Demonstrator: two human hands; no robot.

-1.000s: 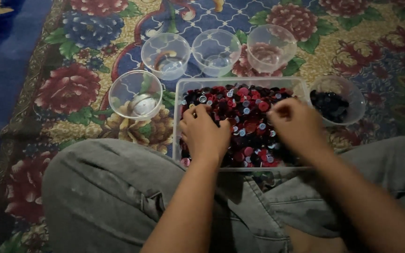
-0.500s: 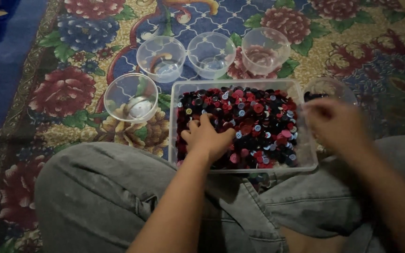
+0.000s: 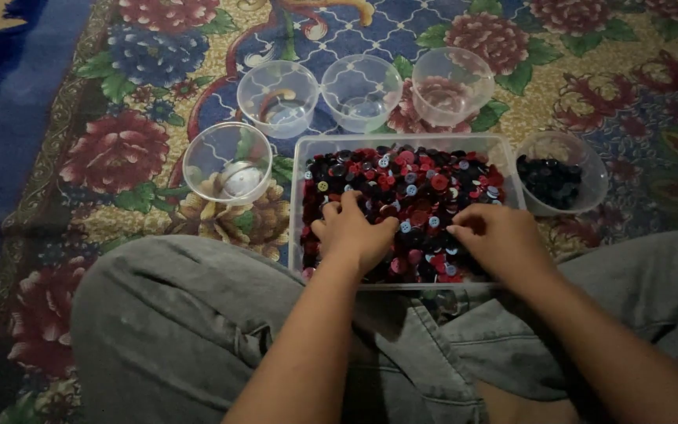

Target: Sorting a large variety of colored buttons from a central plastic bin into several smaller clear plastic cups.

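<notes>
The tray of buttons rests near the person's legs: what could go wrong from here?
1. The clear tray sits against the knees; a leg shift might tip the buttons onto the patterned carpet, where they would be hard to see.
2. The dim light may make dark buttons hard to distinguish under the left hand and right hand.

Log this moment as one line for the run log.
left hand: in button bin | right hand: on buttons | dark buttons in right cup | four clear cups around bin

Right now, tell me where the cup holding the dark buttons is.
In the head view, the cup of dark buttons sits on the floral rug, right of the clear button tray, beyond the right hand.
</notes>
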